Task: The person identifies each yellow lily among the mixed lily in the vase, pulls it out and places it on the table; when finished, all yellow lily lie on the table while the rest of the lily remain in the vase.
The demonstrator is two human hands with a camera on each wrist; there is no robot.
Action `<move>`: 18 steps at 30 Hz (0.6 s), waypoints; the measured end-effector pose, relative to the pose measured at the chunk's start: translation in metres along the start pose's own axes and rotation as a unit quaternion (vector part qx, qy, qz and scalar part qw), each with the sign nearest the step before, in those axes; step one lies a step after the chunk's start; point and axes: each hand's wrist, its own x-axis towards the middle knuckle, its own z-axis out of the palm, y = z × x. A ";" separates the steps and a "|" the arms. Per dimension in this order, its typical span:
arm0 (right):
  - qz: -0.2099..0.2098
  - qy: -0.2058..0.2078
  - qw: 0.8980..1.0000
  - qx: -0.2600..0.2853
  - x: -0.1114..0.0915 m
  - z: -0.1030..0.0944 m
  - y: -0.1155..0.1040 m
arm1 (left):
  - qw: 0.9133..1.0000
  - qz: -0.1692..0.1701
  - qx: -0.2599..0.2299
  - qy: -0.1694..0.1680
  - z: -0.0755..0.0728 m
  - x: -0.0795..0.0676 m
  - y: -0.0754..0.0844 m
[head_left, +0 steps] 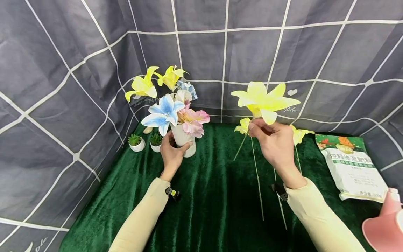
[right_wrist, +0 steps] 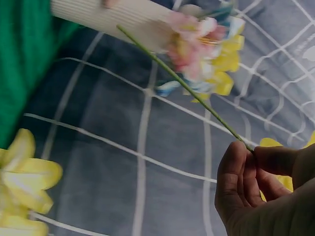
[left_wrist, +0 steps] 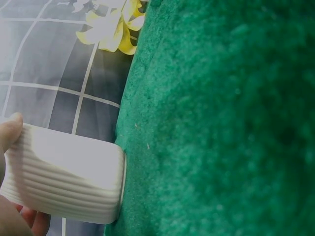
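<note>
A green velvety cloth (head_left: 207, 196) is spread below, backed by a dark grey curtain (head_left: 201, 56) crossed with white lines. At the left, two small potted succulents (head_left: 136, 144) are set side by side. At the right, a printed white-and-green packet (head_left: 354, 171) is laid near a pink vessel (head_left: 382, 229), partly cut off by the picture's edge.

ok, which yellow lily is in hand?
The yellow lily pinched by the right hand, largest in the head view. Two lilies stand in the ribbed white vase; two more lilies flank that hand.
</note>
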 end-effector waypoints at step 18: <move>0.209 -0.154 0.965 -0.039 -0.010 0.045 0.099 | 1.000 0.008 0.005 0.006 0.000 0.000 -0.001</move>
